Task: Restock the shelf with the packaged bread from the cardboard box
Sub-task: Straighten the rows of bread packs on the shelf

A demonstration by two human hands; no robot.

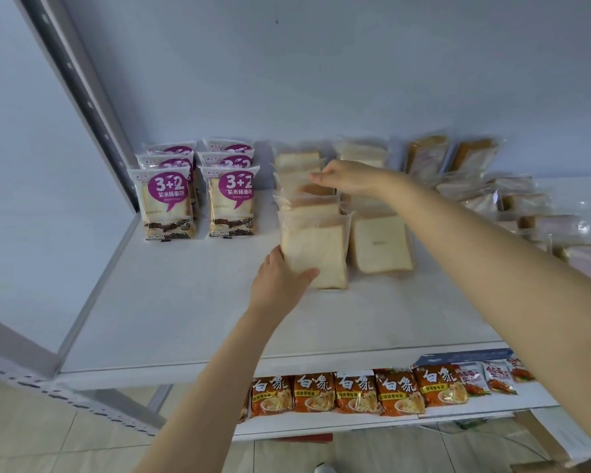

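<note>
Gripping the front bread pack (316, 257) with my left hand (277, 285), thumb across its face, mid-shelf (185, 302). Row runs from it toward the shelf's back edge. Right hand (343, 177) reaches farther back, fingertips on a rear pack (307, 189); pinching or only touching, cannot tell.

We see a pale bluish wall (321, 63) behind a white perforated upright (86, 97), with seemingly beige-tiled floor (21, 438) below.
</note>
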